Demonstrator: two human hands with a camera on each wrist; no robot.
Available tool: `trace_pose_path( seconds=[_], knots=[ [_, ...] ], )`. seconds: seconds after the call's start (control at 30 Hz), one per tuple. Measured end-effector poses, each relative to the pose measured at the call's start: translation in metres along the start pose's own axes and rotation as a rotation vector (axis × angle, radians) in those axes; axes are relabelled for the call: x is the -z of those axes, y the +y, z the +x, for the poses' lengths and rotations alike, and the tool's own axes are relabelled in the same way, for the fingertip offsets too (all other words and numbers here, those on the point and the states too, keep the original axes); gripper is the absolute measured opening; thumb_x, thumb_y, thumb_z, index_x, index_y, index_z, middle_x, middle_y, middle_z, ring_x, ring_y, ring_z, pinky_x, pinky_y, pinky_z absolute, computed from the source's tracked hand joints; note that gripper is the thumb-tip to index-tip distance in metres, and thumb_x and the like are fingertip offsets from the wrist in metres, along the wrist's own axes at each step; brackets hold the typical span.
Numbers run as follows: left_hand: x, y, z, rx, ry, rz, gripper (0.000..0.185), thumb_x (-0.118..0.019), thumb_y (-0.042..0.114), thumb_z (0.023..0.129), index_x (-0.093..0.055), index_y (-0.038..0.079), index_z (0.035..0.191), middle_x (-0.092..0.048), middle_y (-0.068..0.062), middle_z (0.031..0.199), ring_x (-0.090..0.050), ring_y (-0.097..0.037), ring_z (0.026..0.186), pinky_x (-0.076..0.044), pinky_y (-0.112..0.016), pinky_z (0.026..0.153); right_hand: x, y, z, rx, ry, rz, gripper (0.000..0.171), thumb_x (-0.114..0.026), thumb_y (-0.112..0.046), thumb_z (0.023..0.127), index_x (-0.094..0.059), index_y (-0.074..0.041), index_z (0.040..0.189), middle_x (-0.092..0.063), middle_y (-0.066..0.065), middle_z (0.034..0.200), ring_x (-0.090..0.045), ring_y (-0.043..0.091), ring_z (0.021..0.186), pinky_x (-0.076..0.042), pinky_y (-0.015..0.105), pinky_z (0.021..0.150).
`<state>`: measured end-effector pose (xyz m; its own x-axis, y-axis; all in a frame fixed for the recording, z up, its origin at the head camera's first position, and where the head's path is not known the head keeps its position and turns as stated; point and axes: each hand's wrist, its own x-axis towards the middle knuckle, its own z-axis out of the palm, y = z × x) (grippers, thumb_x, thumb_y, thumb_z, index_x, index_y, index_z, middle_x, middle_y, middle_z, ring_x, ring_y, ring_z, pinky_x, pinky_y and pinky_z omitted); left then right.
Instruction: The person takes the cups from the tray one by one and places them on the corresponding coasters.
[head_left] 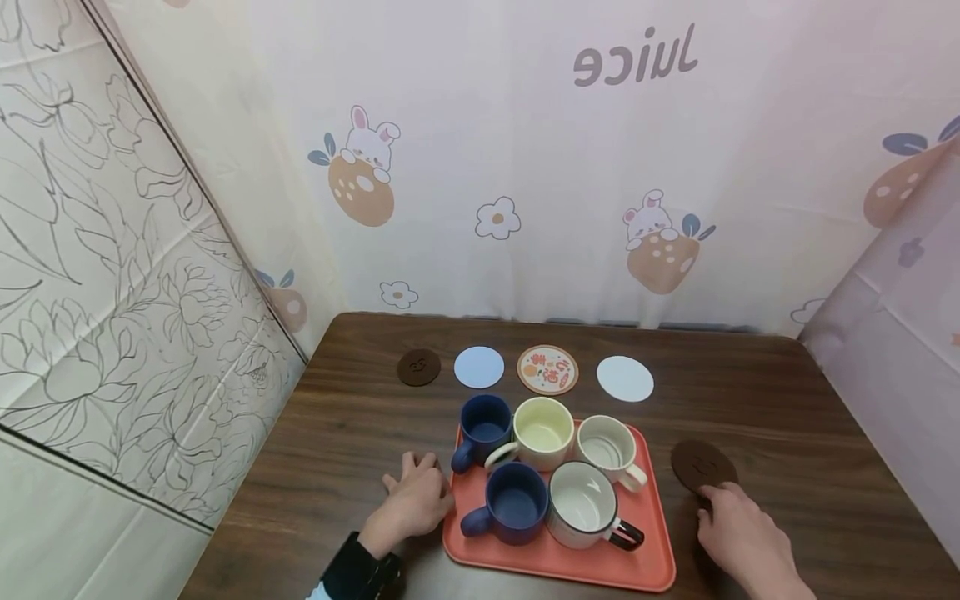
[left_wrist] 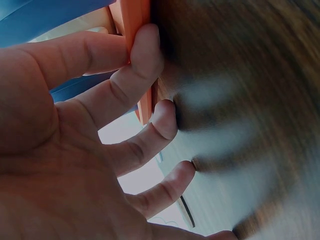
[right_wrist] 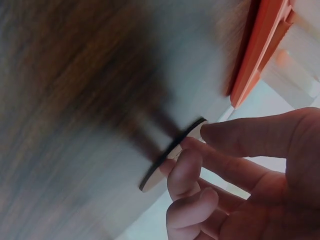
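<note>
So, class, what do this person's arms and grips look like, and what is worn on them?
The left grip wears no glove; its wrist has a black band, with a little pale blue cloth, probably a sleeve, below it. The right grip is also gloveless, with no sleeve in view.

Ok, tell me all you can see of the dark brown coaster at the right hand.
The dark brown coaster is a thin, round disc with faint face-like marks on top; its material isn't clear. Nothing stands on it. It is to the right of the red tray and apart from it, over the wooden table. The right hand holds it by its near edge; whether it touches the table, I can't tell.
</note>
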<state>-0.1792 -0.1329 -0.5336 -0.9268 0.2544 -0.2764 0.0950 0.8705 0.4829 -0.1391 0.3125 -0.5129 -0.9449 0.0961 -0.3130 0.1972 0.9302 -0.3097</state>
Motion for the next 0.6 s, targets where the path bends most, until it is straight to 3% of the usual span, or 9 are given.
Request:
trace_pose_path(
  seconds=[0.3,0.6],
  knots=[
    [-0.002,-0.001,0.000,-0.011,0.014,-0.002,0.030,-0.071,0.016,0.089,-0.063,0.019,0.061,-0.053,-0.006,0.105,-0.035,-0.047,0.125,-0.020,-0.090,0.092,0.004,0.004,0.016,0.045,-0.008,-0.035,0.052,-0.061,-0.002,0.089,-0.055,0.014,0.138,-0.041,0.044,0.142,-0.058,0.065,0.108,-0.053,0.065,0.068],
    [-0.001,-0.003,0.000,-0.032,0.019,0.002,0.032,-0.069,0.015,0.090,-0.061,0.018,0.059,-0.052,-0.005,0.104,-0.034,-0.047,0.126,-0.019,-0.092,0.090,0.007,0.009,0.030,0.092,0.029,-0.067,0.056,-0.060,0.001,0.088,-0.049,0.018,0.140,-0.039,0.045,0.143,-0.055,0.065,0.112,-0.053,0.067,0.074]
  ],
)
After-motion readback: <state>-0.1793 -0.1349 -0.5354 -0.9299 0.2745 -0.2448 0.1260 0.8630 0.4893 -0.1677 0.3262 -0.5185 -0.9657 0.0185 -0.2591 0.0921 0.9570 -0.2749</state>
